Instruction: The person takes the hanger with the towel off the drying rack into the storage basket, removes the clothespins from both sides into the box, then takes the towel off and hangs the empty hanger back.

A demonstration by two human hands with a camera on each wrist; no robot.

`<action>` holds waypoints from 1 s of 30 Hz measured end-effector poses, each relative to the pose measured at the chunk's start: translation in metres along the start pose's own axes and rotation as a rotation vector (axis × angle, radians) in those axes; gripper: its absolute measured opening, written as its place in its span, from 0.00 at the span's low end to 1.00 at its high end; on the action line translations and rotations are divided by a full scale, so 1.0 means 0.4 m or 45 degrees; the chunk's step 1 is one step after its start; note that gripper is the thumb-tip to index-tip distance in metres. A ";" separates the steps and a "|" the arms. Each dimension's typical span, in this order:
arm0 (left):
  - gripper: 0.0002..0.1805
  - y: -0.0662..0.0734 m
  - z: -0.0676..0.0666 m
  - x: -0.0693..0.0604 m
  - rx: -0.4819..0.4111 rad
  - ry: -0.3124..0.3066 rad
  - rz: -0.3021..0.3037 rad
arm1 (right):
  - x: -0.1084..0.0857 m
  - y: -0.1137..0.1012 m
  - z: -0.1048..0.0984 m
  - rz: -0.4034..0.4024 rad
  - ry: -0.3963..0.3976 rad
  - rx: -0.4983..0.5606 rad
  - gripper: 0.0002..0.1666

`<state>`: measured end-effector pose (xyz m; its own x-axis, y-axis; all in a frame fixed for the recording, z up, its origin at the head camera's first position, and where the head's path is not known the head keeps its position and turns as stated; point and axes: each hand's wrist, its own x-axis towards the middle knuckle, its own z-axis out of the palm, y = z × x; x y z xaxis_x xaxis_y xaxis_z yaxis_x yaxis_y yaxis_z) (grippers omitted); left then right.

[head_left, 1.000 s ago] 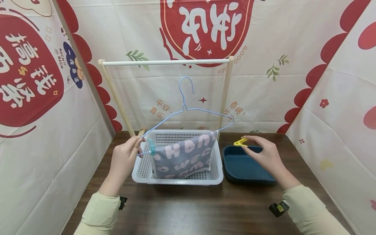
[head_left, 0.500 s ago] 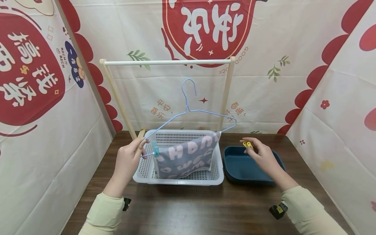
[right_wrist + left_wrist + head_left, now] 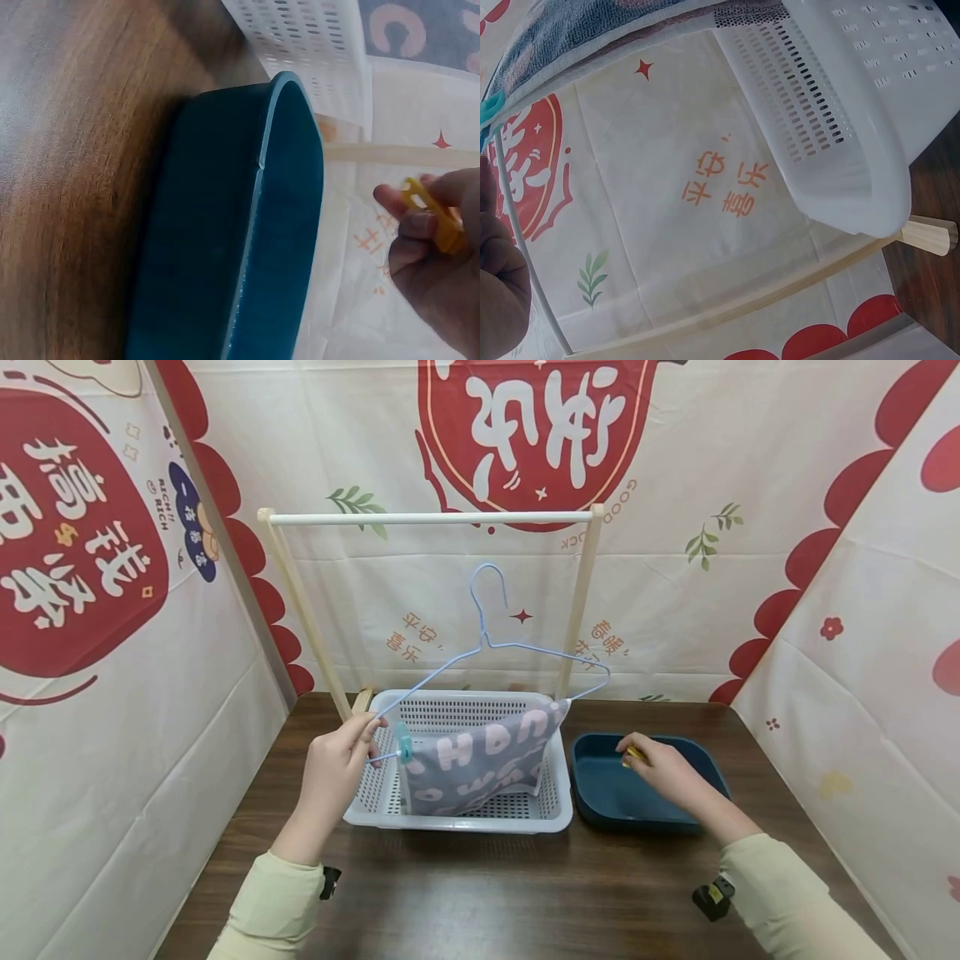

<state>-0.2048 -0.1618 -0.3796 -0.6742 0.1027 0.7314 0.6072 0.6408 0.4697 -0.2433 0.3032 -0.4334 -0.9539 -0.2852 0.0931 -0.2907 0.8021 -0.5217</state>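
My left hand [image 3: 333, 768] grips the left end of a light blue wire hanger [image 3: 442, 667], its hook pointing up. A grey-blue towel with pink letters [image 3: 480, 764] hangs from the hanger, its lower part inside the white basket; a teal clip [image 3: 404, 743] sits at its upper left corner. In the left wrist view part of the left hand [image 3: 502, 285] shows beside the hanger wire. My right hand [image 3: 663, 768] holds a yellow clip [image 3: 636, 753] over the dark blue tray; the right wrist view shows the yellow clip [image 3: 435, 214] between thumb and fingers.
A white perforated basket [image 3: 457, 823] stands mid-table, with a dark blue tray [image 3: 600, 802] close to its right. Behind the basket rises a wooden rack with a white top bar [image 3: 431, 518]. Printed cloth walls [image 3: 825, 693] enclose the back and both sides of the brown table [image 3: 480, 893].
My right hand has lowered toward the tray with the yellow clip, which has turned in its fingers. My left hand, the hanger and the towel have shifted slightly right and the hook slightly lower.
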 end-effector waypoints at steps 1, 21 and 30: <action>0.04 0.001 0.001 -0.001 -0.006 -0.002 -0.008 | -0.001 0.005 0.002 -0.002 -0.021 -0.010 0.10; 0.04 0.022 0.016 -0.009 -0.016 -0.041 -0.088 | -0.023 0.038 0.020 0.041 -0.326 -0.307 0.36; 0.03 0.039 0.025 -0.008 0.050 0.043 0.084 | -0.027 -0.022 0.007 0.047 -0.176 -0.443 0.45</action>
<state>-0.1977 -0.1446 -0.3795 -0.6182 0.1205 0.7767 0.6326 0.6628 0.4007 -0.2302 0.2977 -0.4320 -0.9521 -0.3020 -0.0482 -0.2869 0.9366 -0.2010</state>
